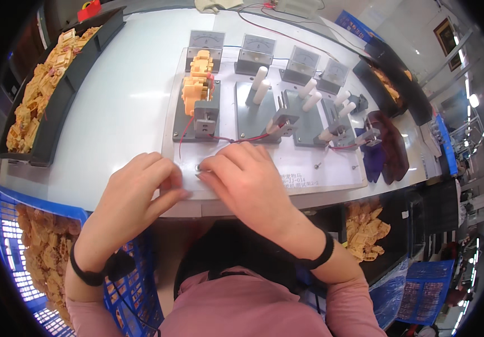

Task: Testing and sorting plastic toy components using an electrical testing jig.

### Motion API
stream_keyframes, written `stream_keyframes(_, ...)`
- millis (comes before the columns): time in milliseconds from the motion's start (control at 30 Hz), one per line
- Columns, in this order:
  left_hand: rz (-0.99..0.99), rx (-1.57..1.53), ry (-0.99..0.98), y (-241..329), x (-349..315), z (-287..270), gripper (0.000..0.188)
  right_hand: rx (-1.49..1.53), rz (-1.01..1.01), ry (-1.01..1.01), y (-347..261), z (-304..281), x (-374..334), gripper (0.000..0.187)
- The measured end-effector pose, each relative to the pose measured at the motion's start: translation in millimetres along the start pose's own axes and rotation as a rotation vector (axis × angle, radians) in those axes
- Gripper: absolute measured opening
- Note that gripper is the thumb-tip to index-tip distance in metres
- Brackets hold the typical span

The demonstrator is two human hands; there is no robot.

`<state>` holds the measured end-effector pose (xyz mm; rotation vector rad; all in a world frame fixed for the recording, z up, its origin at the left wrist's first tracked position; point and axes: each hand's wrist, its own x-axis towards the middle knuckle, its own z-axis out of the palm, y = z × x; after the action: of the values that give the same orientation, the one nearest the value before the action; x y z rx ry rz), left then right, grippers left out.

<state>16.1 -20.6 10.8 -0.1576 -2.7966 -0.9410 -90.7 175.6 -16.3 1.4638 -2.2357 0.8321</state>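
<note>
My left hand (132,194) and my right hand (242,180) rest close together on the front edge of a white test board (332,171). The fingertips of my right hand pinch at a small metal switch (198,167) on that board; my left thumb and fingers curl beside it, holding nothing I can make out. Just beyond my hands, an orange plastic part (197,84) sits in the leftmost grey fixture (204,119), with a red wire (181,143) running down from it. Three other grey fixtures with white cylinders (259,84) stand to the right.
Four grey meters (256,51) line the board's back. A black tray of orange parts (39,90) lies at left, another black tray (391,78) at right. Blue crates with orange parts (45,247) sit below the table edge on both sides.
</note>
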Motion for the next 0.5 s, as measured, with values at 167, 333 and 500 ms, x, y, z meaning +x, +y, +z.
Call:
stream_keyframes(167,-0.091,-0.113,-0.049,-5.6,0.7,-4.3,0.021,0.070,0.060,-0.004,2.2,8.4,7.6,0.011)
stream_keyframes(333,-0.072,-0.104,-0.048,-3.8,4.6,-6.1,0.023,0.070,0.064,0.011,3.2,15.2,8.7,0.013)
stream_keyframes(500,-0.067,-0.096,-0.028,-4.3,3.7,-4.4,0.024,0.103,0.127,0.007,-1.1,14.8,9.6,0.013)
